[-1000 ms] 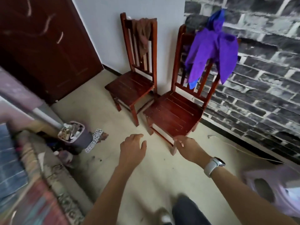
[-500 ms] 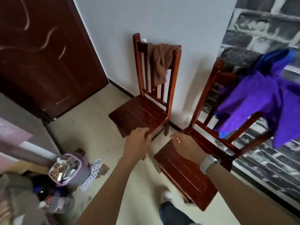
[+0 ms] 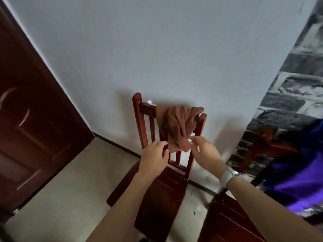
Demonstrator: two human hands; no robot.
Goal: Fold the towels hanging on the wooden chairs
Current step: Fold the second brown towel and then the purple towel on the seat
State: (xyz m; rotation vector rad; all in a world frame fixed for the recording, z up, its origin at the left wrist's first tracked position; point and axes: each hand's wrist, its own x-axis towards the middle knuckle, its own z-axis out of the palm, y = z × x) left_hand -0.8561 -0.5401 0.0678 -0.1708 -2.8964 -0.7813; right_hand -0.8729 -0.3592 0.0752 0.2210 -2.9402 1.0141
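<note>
Brown crumpled terry towel [image 3: 178, 126]: draped in a bunch over the top rail of the dark red slatted wooden chair [image 3: 139, 119], nearer its right post, lower end hanging down in front of the slats. Second towel, purple and blue cloth [image 3: 297, 175], slung over the neighbouring red wooden chair [image 3: 227, 222] at the right edge, partly out of view.

Left hand [image 3: 154, 159]: at the towel's lower left edge, fingers curled against the cloth; seemingly a pinch, though motion blur leaves it unclear whether any fabric sits between thumb and fingers. Right hand [image 3: 203, 150], white watch [image 3: 228, 177] on the wrist: fingertips closing on the lower right corner, a fold of cloth apparently caught there.

Risks from here, judged only from the present lie:
- Bunched over the rail with folds twisted together, so a straight downward pull likely to snag on the right post or between slats rather than slide free.
- A hard tug on a snagged towel likely to tip the light chair forward off the white wall [image 3: 157, 49].
- Grip on only one layer likely to let the rest slump onto the seat or the pale floor [image 3: 70, 198] in a heap.
- Unmatched corners in the two hands likely to give a skewed first fold.

Safer course: lift up and over the rail, then shake out flat.
</note>
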